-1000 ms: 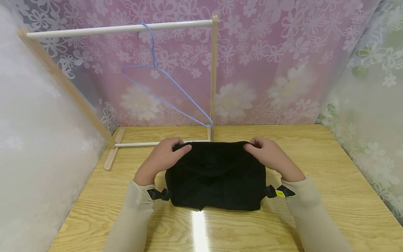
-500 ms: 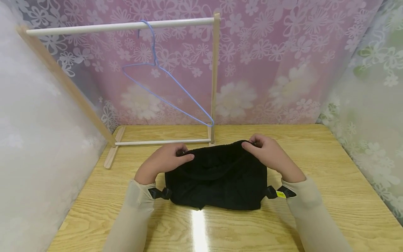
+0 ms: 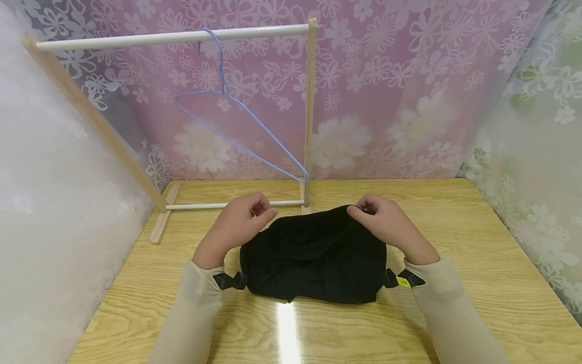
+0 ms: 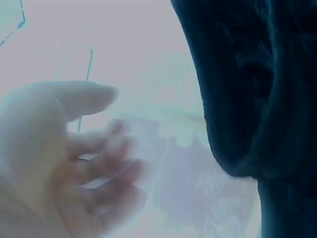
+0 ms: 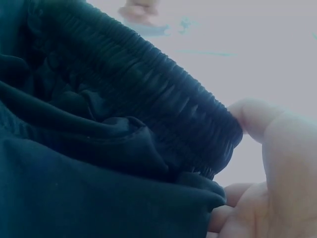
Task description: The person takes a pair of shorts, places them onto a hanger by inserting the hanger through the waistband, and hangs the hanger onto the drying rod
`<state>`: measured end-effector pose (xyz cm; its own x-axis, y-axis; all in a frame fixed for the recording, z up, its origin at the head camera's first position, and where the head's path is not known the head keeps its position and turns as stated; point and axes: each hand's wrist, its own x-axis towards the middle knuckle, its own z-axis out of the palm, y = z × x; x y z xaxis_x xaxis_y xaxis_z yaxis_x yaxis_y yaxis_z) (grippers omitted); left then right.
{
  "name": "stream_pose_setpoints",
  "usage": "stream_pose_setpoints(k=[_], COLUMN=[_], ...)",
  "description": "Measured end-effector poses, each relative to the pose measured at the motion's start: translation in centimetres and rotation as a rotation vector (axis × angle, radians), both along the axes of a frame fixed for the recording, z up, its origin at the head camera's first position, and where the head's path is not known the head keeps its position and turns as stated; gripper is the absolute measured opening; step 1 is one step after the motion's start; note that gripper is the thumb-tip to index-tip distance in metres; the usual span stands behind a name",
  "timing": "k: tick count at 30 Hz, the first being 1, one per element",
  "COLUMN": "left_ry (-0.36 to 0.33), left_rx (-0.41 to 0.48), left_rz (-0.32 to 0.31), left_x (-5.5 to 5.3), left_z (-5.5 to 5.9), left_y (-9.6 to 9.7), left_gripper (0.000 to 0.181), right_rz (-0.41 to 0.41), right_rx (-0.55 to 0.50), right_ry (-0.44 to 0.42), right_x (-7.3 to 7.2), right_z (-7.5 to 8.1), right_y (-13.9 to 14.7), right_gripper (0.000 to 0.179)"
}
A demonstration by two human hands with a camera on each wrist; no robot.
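A black garment with a gathered elastic waistband (image 3: 313, 258) lies folded on the wooden table, its waistband edge raised on the right side. My right hand (image 3: 391, 225) pinches that waistband at its far right corner; in the right wrist view the thumb and fingers grip the ruched band (image 5: 183, 109). My left hand (image 3: 234, 227) hovers by the garment's far left corner with fingers loosely bent. In the left wrist view, a gap separates the left hand (image 4: 39, 144) from the black cloth (image 4: 233, 114), and nothing is between its fingers.
A wooden rack (image 3: 310, 111) with a white top rail (image 3: 136, 40) stands at the back left. From the rail hangs a blue wire hanger (image 3: 254, 119). Floral curtains (image 3: 386, 101) enclose the wooden table (image 3: 454, 303) at the back and sides.
My left hand has let go of the waistband and lifted slightly away. The garment's left corner has sunk, while the right hand keeps its hold.
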<state>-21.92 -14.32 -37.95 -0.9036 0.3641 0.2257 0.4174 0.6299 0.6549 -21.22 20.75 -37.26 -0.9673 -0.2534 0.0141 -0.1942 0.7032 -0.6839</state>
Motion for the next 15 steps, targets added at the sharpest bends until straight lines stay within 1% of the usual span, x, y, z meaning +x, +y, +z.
stream_pose_setpoints(k=[2, 4, 5, 7, 8, 10, 15], left_ry=[0.141, 0.275, 0.323, 0.390, 0.407, 0.419, 0.436], left_rx=[0.072, 0.131, 0.146, 0.153, 0.149, 0.118, -0.005], left_rz=[-0.022, -0.070, -0.091, -0.135, -0.158, -0.186, -0.249], left_x=[0.3, 0.5, 0.7, 1.1, 1.3, 1.6, 2.0], left_z=[0.3, 0.5, 0.5, 0.6, 0.7, 0.7, 0.4], left_y=[0.5, 1.1, 1.4, 2.0, 2.3, 3.0, 4.7], left_gripper=[0.016, 0.014, 0.015, 0.024, 0.029, 0.040, 0.061], right_rz=[-0.002, 0.002, 0.007, 0.020, 0.030, 0.046, 0.057], right_rx=[0.001, -0.001, 0.000, -0.002, -0.003, 0.001, 0.012], right_ry=[0.005, 0.007, 0.008, 0.006, 0.004, 0.005, 0.020], right_x=[0.0, 0.0, 0.0, 0.0, 0.0, 0.0, -0.1], right_z=[0.0, 0.0, 0.0, -0.1, -0.1, -0.1, -0.4], right_y=[0.0, -0.2, -0.3, -0.4, -0.5, -0.6, -0.7], right_gripper=[0.041, 0.038, 0.037, 0.034, 0.033, 0.030, 0.029])
